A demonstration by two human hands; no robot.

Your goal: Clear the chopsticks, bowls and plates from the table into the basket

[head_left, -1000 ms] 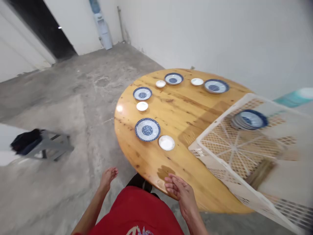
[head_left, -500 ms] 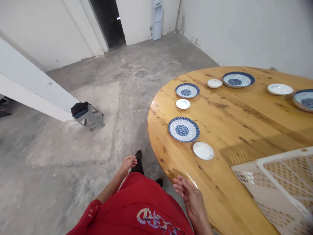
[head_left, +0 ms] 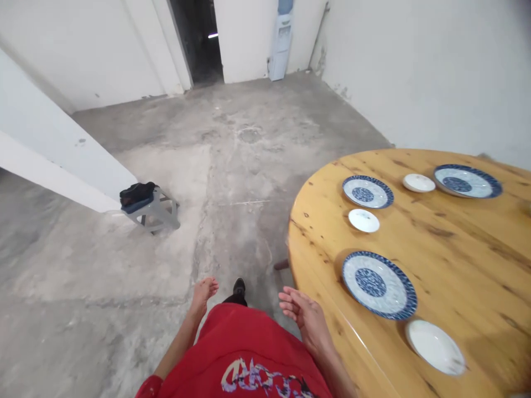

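My left hand (head_left: 204, 292) hangs over the floor in front of my red shirt, its fingers loosely bent and nothing in them. By the table's edge, my right hand (head_left: 304, 314) has its fingers stretched out and holds nothing. Nearest to it on the round wooden table (head_left: 319, 265) lies a blue-and-white plate (head_left: 370, 283), with a small white dish (head_left: 435, 347) beside it. Farther along the rim are a second blue-and-white plate (head_left: 363, 194) and its white dish (head_left: 364, 220). Another patterned plate (head_left: 458, 185) and a white dish (head_left: 418, 183) sit at the far side.
A grey stool (head_left: 160, 213) with dark cloth-like things (head_left: 136, 193) on it stands by a white pillar (head_left: 62, 127) on the left. A water dispenser (head_left: 281, 50) is against the back wall, right of a dark doorway (head_left: 197, 44). The floor is bare concrete.
I have moved forward along the table, so the plates and dishes appear nearer and farther right. The plastic basket has left the view. Both hands stay without anything in them.
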